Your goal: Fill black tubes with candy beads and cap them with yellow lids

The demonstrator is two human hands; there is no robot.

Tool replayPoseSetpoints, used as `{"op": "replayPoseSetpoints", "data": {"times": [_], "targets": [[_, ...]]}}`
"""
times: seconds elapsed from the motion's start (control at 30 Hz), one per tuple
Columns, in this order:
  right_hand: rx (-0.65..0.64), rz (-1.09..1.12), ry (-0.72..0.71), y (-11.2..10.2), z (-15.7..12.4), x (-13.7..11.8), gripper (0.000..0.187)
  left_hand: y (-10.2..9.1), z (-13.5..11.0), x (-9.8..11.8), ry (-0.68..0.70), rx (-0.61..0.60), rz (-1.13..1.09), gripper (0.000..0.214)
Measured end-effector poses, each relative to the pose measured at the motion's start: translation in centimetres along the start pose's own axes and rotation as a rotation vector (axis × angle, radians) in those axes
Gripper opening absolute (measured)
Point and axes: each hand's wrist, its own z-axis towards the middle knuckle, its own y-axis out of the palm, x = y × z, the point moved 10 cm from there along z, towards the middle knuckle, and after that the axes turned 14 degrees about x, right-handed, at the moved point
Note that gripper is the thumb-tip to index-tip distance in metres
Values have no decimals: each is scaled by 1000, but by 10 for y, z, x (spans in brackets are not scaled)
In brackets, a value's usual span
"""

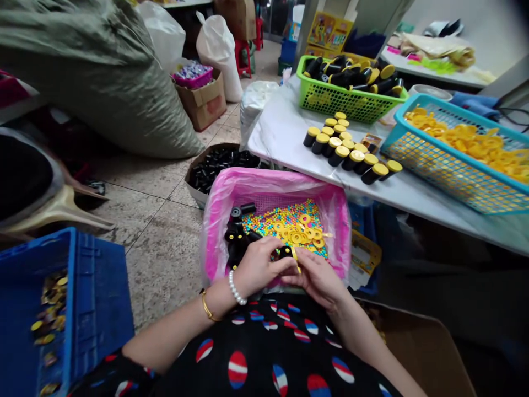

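Note:
Over the near side of a pink basket (215,220) lined with clear plastic, my left hand (258,264) is closed round a small black container (286,252). My right hand (320,275) pinches a yellow lid (295,258) at the end of that container; whether it is fully seated is hidden by the fingers. Inside the basket are many small coloured balls (268,220), a heap of yellow ring-shaped lids (300,234) and, along the left side, several black containers (236,234).
Black containers with yellow lids (339,154) stand grouped on the white table (285,138). Behind them is a green basket (330,102) of black and yellow pieces; a blue basket (450,165) holds yellow parts. A box of black containers (219,165) and a blue crate (99,292) sit leftward.

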Motion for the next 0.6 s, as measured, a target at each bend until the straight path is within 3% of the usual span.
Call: {"op": "replayPoseSetpoints", "data": {"times": [0.1,0.23,0.4,0.6], "targets": [[37,-61,11,-14,-2,-1,25,7,-5,2,36,-78,25,26],[73,-74,-47,-29,-9,-15,26,2,-8,9,53,-74,-99,32],[20,-42,-61,-29,-14,-20,25,2,-9,21,118,-122,-221,34],[81,-23,-124,-30,-11,-22,26,3,-6,25,166,-96,-230,34]]}}
